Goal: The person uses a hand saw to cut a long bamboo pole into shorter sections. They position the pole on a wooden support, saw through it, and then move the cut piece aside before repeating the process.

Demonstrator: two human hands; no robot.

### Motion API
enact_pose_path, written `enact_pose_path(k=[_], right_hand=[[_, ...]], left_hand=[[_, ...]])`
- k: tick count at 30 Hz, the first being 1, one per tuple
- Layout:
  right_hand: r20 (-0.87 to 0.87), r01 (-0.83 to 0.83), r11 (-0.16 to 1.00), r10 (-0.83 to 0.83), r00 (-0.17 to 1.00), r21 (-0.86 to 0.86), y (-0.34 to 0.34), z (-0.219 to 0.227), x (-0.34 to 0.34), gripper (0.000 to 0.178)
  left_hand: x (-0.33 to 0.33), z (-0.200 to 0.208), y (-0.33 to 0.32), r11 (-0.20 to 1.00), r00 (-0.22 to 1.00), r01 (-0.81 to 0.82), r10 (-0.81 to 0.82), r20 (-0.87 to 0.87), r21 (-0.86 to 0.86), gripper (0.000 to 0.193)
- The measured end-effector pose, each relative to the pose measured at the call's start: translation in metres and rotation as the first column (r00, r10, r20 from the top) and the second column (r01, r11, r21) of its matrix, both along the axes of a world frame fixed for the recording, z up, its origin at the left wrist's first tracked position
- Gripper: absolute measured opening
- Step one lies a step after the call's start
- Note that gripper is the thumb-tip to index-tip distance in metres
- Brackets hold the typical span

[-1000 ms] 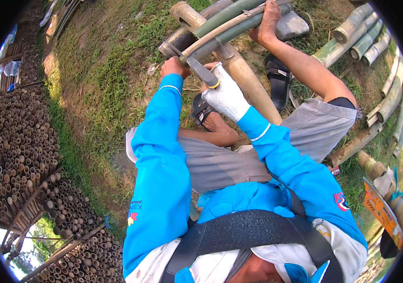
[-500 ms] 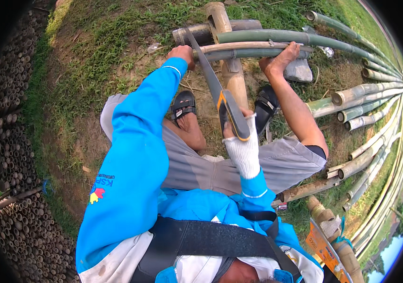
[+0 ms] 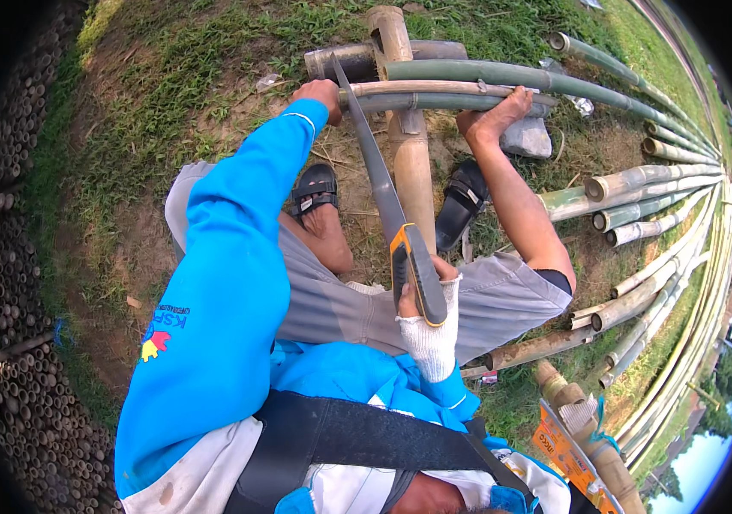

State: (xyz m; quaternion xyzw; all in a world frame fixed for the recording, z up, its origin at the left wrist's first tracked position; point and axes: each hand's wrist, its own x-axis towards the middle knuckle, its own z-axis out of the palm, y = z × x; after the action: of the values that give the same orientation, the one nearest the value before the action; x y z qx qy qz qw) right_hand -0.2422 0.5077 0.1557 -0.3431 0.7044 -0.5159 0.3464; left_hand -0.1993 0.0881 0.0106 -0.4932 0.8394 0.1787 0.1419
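My left hand, bare below a blue sleeve, is closed around the left end of a bamboo pole, pale along its upper side and grey-green below. In a white knitted fingerless glove, my right hand grips the black and orange handle of a handsaw. The saw's long blade crosses the pole just right of my left hand, its tip past the far side. My bare right foot presses on the pole's right part. Under the pole runs a thick bamboo post with a notched far end.
A dark bamboo log lies crosswise under the post. A long green pole stretches right. An unworn sandal and a grey stone are nearby. More bamboo poles lie right; stacked bamboo stands left. An orange-sleeved saw rests lower right.
My right hand has drawn the saw back toward my body, with the handle now nearer my lap. The left hand and foot keep their places on the pole. The view has shifted slightly.
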Motion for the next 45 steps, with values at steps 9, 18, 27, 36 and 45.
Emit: enact_pose_path(k=[9,18,27,36,45], right_hand=[[-0.158,0.010,0.989,-0.034,0.987,-0.148,-0.161,-0.082,-0.015,0.050],[-0.127,-0.002,0.999,-0.005,0.992,-0.048,-0.057,-0.044,-0.006,0.064],[0.000,0.065,0.997,-0.065,0.998,-0.042,-0.068,-0.032,-0.020,0.055],[-0.061,0.007,0.988,-0.016,0.998,-0.154,-0.079,0.002,-0.013,0.057],[-0.174,0.017,0.989,-0.042,0.984,-0.144,-0.021,0.001,-0.014,0.057]], left_hand=[[-0.001,-0.003,-0.011,0.998,0.998,0.059,-0.060,0.036,0.036,0.029],[-0.007,0.004,-0.009,0.962,0.988,0.069,-0.103,0.117,0.263,0.052],[0.000,0.015,-0.035,0.872,0.961,0.171,-0.251,0.119,0.459,0.117],[-0.016,0.010,0.018,0.997,0.998,-0.044,0.046,0.031,-0.066,0.044],[-0.004,-0.006,0.020,0.989,0.991,-0.095,0.084,-0.101,-0.115,0.033]])
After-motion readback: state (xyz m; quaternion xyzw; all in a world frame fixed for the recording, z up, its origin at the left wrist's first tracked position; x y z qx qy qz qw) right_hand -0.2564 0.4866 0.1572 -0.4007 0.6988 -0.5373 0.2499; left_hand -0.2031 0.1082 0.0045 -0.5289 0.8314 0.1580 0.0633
